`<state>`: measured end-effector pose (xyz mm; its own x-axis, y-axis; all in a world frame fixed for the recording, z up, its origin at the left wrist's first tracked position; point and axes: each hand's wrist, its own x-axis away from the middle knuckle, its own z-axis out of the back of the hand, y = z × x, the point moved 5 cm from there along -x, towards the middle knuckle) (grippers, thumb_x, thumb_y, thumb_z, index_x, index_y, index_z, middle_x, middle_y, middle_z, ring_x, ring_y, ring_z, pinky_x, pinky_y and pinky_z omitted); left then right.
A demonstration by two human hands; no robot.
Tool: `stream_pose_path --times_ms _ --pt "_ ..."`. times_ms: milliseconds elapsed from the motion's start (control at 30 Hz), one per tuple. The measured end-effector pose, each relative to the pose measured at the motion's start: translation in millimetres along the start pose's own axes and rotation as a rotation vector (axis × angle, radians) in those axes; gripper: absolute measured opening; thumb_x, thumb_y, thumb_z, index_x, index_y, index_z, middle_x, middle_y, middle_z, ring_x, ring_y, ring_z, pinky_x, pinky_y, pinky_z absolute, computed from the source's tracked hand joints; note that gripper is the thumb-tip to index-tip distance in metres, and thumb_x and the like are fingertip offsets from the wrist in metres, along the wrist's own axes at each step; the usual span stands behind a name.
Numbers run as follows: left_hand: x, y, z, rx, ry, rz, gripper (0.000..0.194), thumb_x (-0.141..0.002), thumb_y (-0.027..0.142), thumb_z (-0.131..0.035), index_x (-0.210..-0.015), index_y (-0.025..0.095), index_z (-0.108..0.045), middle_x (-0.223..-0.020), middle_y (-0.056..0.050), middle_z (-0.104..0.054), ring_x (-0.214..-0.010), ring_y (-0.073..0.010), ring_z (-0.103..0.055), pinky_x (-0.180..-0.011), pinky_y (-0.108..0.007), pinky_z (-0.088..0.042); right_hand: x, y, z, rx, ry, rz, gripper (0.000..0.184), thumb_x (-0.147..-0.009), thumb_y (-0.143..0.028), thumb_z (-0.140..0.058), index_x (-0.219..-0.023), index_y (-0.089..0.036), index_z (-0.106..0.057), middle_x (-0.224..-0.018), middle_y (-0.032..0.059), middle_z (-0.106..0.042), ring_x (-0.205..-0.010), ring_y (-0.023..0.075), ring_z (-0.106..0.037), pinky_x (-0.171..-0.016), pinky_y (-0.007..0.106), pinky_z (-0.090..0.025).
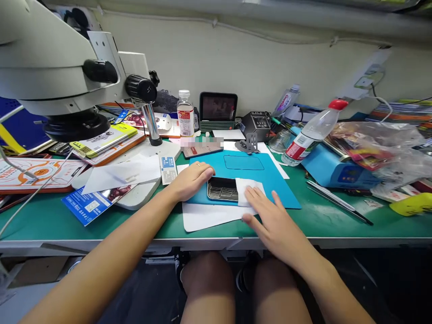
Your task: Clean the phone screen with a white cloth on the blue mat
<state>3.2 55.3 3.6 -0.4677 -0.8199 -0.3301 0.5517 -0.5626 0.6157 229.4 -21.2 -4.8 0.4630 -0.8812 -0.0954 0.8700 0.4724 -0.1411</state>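
Note:
A dark phone [222,189] with a pale metal rim lies on a blue mat [280,189]; its face shows streaky lines or reflections. My left hand [193,181] is at the phone's left end, fingers curled and thumb against its far left corner; part of the fingers is hidden. Over the right end of the phone lies a white wipe [241,184]. My right hand [270,216] presses on this wipe with outstretched fingers, the thumb spread apart towards me. Under the mat's near edge a white sheet [205,218] sticks out.
A microscope [74,108] overhangs the left side, above books and papers. Behind the mat are another phone [202,147], a small bottle [185,114] and a screen [218,108]. To the right, a large bottle [310,135] leans near tweezers [337,201] and plastic bags [398,148].

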Motion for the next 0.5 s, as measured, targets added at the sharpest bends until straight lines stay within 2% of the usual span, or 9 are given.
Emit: stream_pose_path --times_ms 67,133,200,300,367,500 --pt "1 1 0.4 0.007 0.006 -0.003 0.067 -0.103 0.058 -0.01 -0.101 0.02 -0.065 -0.1 -0.008 -0.066 -0.097 -0.0248 -0.057 -0.094 -0.045 -0.042 -22 2 3 -0.004 -0.016 -0.031 0.079 -0.099 -0.067 -0.023 -0.153 -0.013 -0.04 -0.159 0.0153 -0.039 -0.151 0.0332 -0.025 -0.121 0.065 -0.017" --pt "1 2 1.3 0.013 0.014 -0.008 0.067 -0.103 0.058 -0.01 -0.101 0.02 -0.065 -0.1 -0.008 -0.067 -0.096 -0.0244 -0.057 -0.093 -0.044 -0.043 -30 1 6 0.019 -0.013 -0.046 0.081 -0.099 -0.069 -0.022 -0.152 -0.011 -0.043 -0.158 0.0147 -0.04 -0.151 0.0346 -0.024 -0.12 0.065 -0.017" --pt "2 2 1.8 0.012 0.016 -0.01 0.067 -0.103 0.058 -0.01 -0.102 0.02 -0.065 -0.1 -0.007 -0.067 -0.096 -0.0242 -0.057 -0.091 -0.043 -0.043 -19 -2 7 0.046 -0.005 -0.036 0.081 -0.098 -0.069 -0.024 -0.152 -0.011 -0.043 -0.157 0.0147 -0.041 -0.151 0.0354 -0.025 -0.12 0.066 -0.019" --pt "1 2 0.8 0.002 0.004 -0.02 0.068 -0.102 0.059 -0.009 -0.1 0.02 -0.065 -0.1 -0.008 -0.066 -0.096 -0.0242 -0.057 -0.091 -0.043 -0.043 12 -4 7 0.056 0.016 -0.015 0.078 -0.098 -0.068 -0.026 -0.154 -0.015 -0.04 -0.158 0.0134 -0.04 -0.151 0.0355 -0.026 -0.118 0.068 -0.021" --pt "0 2 0.2 -0.01 0.008 -0.033 0.071 -0.101 0.061 -0.008 -0.099 0.019 -0.065 -0.1 -0.008 -0.066 -0.095 -0.0245 -0.057 -0.091 -0.044 -0.042 20 0 7 0.046 0.009 -0.02 0.076 -0.099 -0.068 -0.024 -0.154 -0.018 -0.041 -0.158 0.0114 -0.041 -0.151 0.0356 -0.026 -0.118 0.069 -0.02" --pt "-1 2 -0.4 -0.032 0.017 -0.032 0.076 -0.099 0.066 -0.006 -0.098 0.018 -0.065 -0.101 -0.009 -0.066 -0.094 -0.0251 -0.057 -0.09 -0.044 -0.043 -11 10 6 -0.003 -0.036 -0.063 0.074 -0.1 -0.067 -0.02 -0.151 -0.02 -0.044 -0.158 0.008 -0.041 -0.152 0.0352 -0.023 -0.119 0.069 -0.018"
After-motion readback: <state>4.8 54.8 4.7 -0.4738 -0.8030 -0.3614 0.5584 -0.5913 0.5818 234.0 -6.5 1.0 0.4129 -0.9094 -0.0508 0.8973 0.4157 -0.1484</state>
